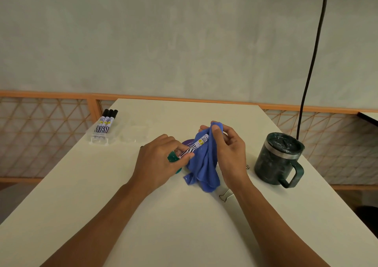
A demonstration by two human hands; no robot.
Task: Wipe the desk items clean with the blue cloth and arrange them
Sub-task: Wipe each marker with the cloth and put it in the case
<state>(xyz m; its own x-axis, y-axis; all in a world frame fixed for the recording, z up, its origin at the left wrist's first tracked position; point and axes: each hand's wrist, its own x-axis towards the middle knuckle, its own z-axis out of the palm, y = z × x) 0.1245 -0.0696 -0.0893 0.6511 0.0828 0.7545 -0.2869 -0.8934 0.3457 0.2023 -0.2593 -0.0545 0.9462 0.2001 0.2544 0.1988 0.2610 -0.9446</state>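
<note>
My left hand (158, 160) grips a white marker (193, 148) with a black-striped label, held slantwise over the middle of the white desk (143, 215). My right hand (229, 150) holds the blue cloth (202, 168) bunched around the marker's far end, and the cloth's loose folds hang down to the desk. A green round object (173, 158) shows under my left fingers, partly hidden. A purple round item (189, 143) lies behind the marker, mostly covered.
Three black-capped markers (105, 123) lie in a clear plastic tray (98, 138) at the desk's far left edge. A dark green lidded mug (278, 159) stands at the right. A metal binder clip (226, 196) lies under my right wrist. A black cable (311, 62) hangs behind the mug.
</note>
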